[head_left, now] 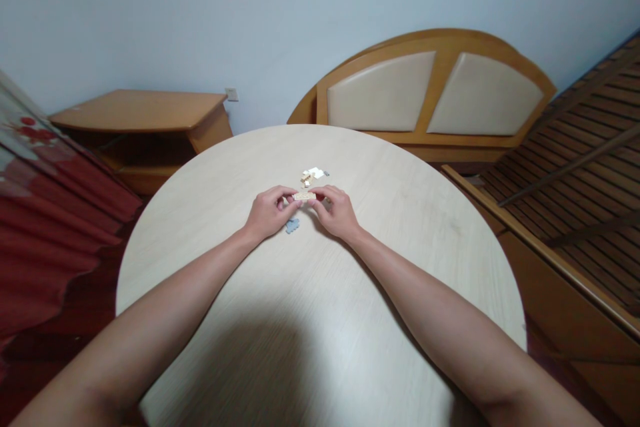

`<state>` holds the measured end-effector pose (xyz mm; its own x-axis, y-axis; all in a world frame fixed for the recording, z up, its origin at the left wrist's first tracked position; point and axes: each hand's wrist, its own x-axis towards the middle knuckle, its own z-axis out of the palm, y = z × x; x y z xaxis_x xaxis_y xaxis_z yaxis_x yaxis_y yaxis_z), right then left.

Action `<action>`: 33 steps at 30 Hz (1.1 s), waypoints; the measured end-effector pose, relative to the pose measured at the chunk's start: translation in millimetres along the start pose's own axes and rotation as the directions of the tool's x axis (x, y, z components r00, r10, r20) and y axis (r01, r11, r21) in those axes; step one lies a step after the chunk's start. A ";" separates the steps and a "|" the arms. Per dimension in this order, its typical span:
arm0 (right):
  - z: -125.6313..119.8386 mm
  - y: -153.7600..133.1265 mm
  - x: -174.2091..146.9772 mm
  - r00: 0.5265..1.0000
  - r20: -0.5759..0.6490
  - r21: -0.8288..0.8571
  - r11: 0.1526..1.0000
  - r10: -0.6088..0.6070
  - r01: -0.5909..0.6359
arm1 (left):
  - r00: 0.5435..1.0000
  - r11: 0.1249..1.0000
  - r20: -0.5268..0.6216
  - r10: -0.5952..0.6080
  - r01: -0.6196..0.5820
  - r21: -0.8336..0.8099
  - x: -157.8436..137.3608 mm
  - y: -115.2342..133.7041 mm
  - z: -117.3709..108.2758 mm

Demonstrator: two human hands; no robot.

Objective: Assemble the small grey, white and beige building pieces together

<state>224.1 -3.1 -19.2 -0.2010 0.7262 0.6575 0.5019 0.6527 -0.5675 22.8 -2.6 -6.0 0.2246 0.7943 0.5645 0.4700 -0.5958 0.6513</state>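
Observation:
Between my two hands is a small beige toy building brick piece (305, 196), long and narrow with what look like studs on it. My left hand (271, 212) pinches its left end between thumb and fingers. At the other end, my right hand (334, 209) grips it the same way. Just below my left fingers, a grey-blue brick piece (293, 226) lies on the table. Beyond my fingertips sits a small pile of white and tan brick pieces (313, 175), too small to tell apart.
The round pale wooden table (400, 227) bears all the pieces. Behind it stand a wooden cabinet (145, 109) on the left and a headboard (425, 93) with cream panels. A slatted wooden frame (590, 167) is on the right, a red curtain (55, 233) on the left.

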 end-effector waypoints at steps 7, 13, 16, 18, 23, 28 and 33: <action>-1.1 1.6 0.1 0.999 0.032 0.003 1.000 0.004 -0.004 | 0.999 0.999 0.018 0.027 -0.027 0.019 0.8 -1.0 -0.6; -0.7 2.6 0.1 1.000 0.025 0.011 1.000 0.011 -0.011 | 1.000 1.000 0.019 0.019 -0.019 0.022 0.8 -0.5 -0.4; -1.1 1.8 0.1 1.000 0.025 0.002 1.000 0.019 -0.019 | 1.000 1.000 0.019 0.015 -0.015 0.022 0.5 -0.7 -0.2; -1.5 1.0 0.3 1.000 0.026 0.000 1.000 0.013 -0.013 | 1.000 1.000 0.014 0.018 -0.019 0.024 0.3 -1.4 0.1; -1.8 0.2 0.4 1.000 0.015 -0.008 1.000 -0.006 0.006 | 1.000 0.999 0.020 0.017 -0.018 0.034 0.1 -2.3 -0.4; -1.5 0.2 0.0 1.000 0.006 -0.010 1.000 -0.006 0.006 | 0.999 0.999 0.033 0.009 -0.011 0.053 0.2 -1.6 -1.3; -1.0 -0.5 0.0 1.000 -0.016 0.017 1.000 0.025 -0.025 | 0.999 0.998 0.035 0.006 -0.008 0.058 -0.1 -2.1 -1.0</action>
<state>224.7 -3.7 -18.4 -0.1751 0.7386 0.6510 0.4924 0.6382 -0.5917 21.0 -1.6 -6.9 0.2576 0.7944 0.5501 0.5169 -0.5943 0.6162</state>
